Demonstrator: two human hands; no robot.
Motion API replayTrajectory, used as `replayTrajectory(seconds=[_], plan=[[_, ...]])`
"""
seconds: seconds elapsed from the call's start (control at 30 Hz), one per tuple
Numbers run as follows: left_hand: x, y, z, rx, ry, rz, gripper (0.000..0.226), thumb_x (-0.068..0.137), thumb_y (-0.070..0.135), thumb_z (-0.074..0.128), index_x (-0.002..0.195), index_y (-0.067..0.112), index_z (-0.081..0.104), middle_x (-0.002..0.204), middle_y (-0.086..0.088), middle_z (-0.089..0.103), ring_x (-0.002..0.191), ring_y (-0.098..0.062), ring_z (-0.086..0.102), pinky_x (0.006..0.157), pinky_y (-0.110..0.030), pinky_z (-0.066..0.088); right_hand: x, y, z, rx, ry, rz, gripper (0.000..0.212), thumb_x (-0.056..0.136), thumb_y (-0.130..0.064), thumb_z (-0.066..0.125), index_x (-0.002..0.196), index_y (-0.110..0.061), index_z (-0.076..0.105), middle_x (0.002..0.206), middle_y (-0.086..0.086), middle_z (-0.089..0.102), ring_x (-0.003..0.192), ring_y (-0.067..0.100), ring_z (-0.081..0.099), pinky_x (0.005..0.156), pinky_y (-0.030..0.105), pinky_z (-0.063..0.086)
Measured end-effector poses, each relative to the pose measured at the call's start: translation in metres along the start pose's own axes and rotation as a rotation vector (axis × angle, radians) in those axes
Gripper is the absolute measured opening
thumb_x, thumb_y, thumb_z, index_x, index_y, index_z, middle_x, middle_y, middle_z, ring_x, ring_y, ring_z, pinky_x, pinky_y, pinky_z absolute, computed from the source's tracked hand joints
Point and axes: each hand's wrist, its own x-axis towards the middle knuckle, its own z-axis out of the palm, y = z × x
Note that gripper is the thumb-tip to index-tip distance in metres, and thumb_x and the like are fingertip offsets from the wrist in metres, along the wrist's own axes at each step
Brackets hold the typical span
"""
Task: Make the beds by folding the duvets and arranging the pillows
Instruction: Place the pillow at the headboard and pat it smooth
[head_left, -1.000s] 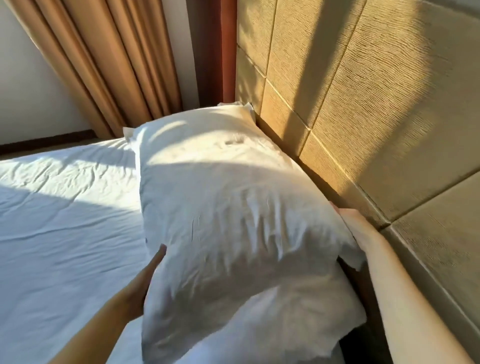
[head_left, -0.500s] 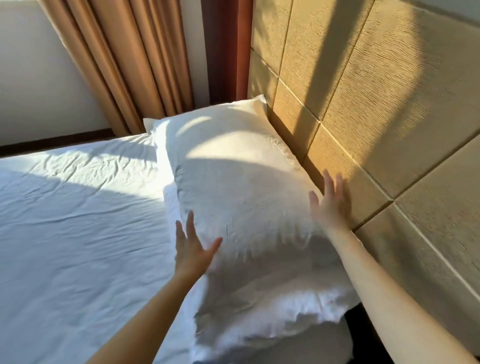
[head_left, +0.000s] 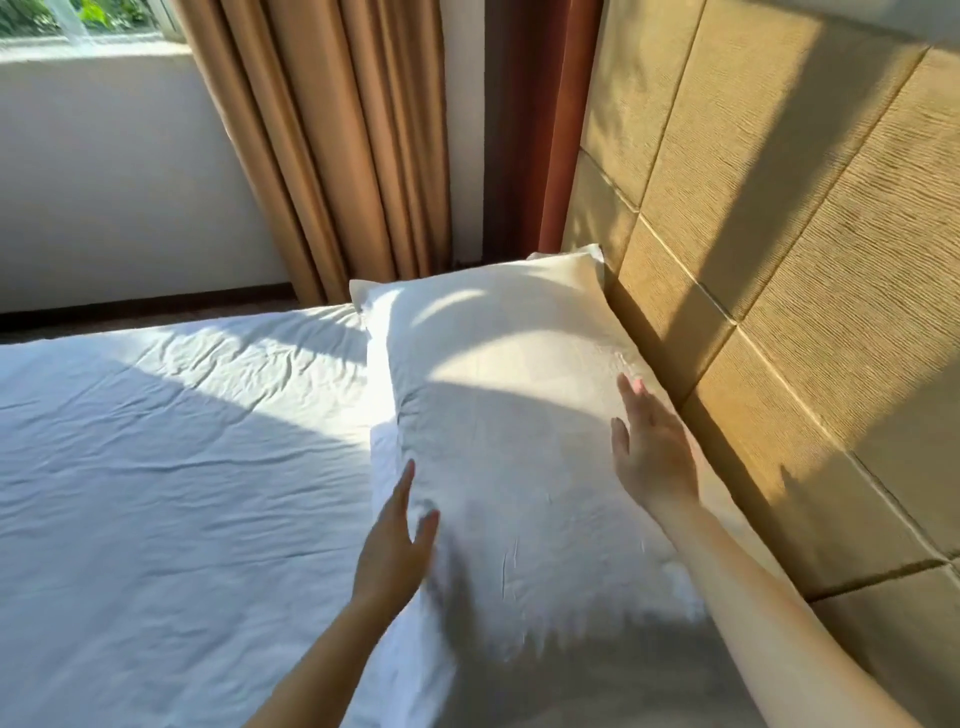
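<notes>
A white pillow (head_left: 509, 415) lies flat at the head of the bed, its long side against the padded headboard (head_left: 779, 260). My left hand (head_left: 397, 540) is at the pillow's left edge, fingers straight, touching the cloth. My right hand (head_left: 652, 452) lies flat with straight fingers on the pillow's right side, close to the headboard. A wrinkled white sheet (head_left: 166, 467) covers the mattress to the left. No duvet is in view.
Tan curtains (head_left: 332, 145) hang behind the bed's far edge, beside a reddish wooden post (head_left: 540, 124). A white wall and a window sill (head_left: 93, 52) are at the upper left. A strip of dark floor (head_left: 130, 312) runs beyond the bed.
The pillow went from being held up in both hands to lying flat against the headboard. Both hands let go and now rest with straight fingers on it.
</notes>
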Motion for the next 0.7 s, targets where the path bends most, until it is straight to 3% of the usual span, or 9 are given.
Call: replayTrajectory(seconds=[0.07, 0.13, 0.23, 0.37, 0.47, 0.6, 0.7], plan=[[0.016, 0.020, 0.022, 0.093, -0.160, 0.094, 0.086, 0.085, 0.059, 0.046, 0.151, 0.027, 0.002, 0.158, -0.006, 0.007, 0.146, -0.021, 0.012, 0.116, -0.035, 0.018, 0.016, 0.001, 0.034, -0.111, -0.203, -0.040, 0.059, 0.095, -0.050, 0.004, 0.151, -0.031, 0.000, 0.160, 0.001, 0.003, 0.147, 0.022, 0.005, 0.118, 0.046, 0.009], [0.043, 0.024, 0.038, 0.295, -0.264, 0.030, 0.084, 0.087, 0.066, 0.034, 0.149, 0.031, -0.011, 0.158, -0.010, -0.013, 0.147, -0.024, -0.008, 0.118, -0.040, 0.006, 0.044, 0.004, 0.050, -0.064, -0.210, 0.026, 0.057, 0.096, -0.050, 0.005, 0.150, -0.034, 0.003, 0.160, 0.000, 0.002, 0.147, 0.022, 0.001, 0.118, 0.047, 0.006], [0.114, 0.036, 0.036, 0.265, -0.127, -0.047, 0.068, 0.095, 0.054, 0.033, 0.148, 0.038, -0.006, 0.158, -0.009, -0.015, 0.146, -0.024, -0.012, 0.118, -0.046, 0.005, 0.112, -0.001, 0.044, -0.019, -0.120, -0.013, 0.053, 0.099, -0.046, 0.016, 0.150, -0.035, 0.008, 0.160, 0.003, 0.005, 0.147, 0.023, 0.002, 0.118, 0.043, 0.004], [0.230, 0.067, 0.024, 0.282, -0.002, -0.016, 0.056, 0.097, 0.054, 0.027, 0.147, 0.046, 0.004, 0.159, -0.002, -0.011, 0.147, -0.024, -0.008, 0.117, -0.050, 0.006, 0.214, -0.023, 0.047, -0.054, -0.217, -0.243, 0.051, 0.099, -0.049, 0.018, 0.147, -0.044, 0.004, 0.159, -0.003, -0.006, 0.147, 0.022, -0.007, 0.118, 0.045, -0.005], [0.318, 0.078, 0.016, 0.286, 0.057, -0.012, 0.051, 0.097, 0.055, 0.025, 0.146, 0.049, 0.012, 0.160, 0.003, -0.004, 0.147, -0.027, -0.003, 0.115, -0.055, 0.004, 0.304, -0.034, 0.061, -0.054, -0.201, -0.320, 0.049, 0.099, -0.050, 0.017, 0.146, -0.048, 0.007, 0.159, -0.005, -0.007, 0.146, 0.026, -0.008, 0.118, 0.048, -0.005], [0.419, 0.064, -0.002, 0.291, 0.039, 0.015, 0.054, 0.094, 0.060, 0.023, 0.143, 0.041, 0.031, 0.156, 0.001, 0.022, 0.145, -0.027, 0.016, 0.118, -0.045, 0.009, 0.410, -0.038, 0.077, 0.017, -0.213, -0.255, 0.048, 0.099, -0.051, 0.020, 0.143, -0.039, 0.032, 0.154, -0.006, 0.026, 0.143, 0.022, 0.020, 0.118, 0.044, 0.011], [0.459, 0.048, -0.005, 0.174, 0.044, 0.007, 0.044, 0.098, 0.046, 0.038, 0.132, 0.023, 0.053, 0.130, 0.003, 0.051, 0.134, -0.023, 0.038, 0.108, -0.026, 0.023, 0.453, -0.021, 0.099, 0.202, -0.201, -0.078, 0.047, 0.094, -0.057, 0.029, 0.128, -0.036, 0.054, 0.140, -0.007, 0.048, 0.132, 0.019, 0.039, 0.114, 0.040, 0.024]])
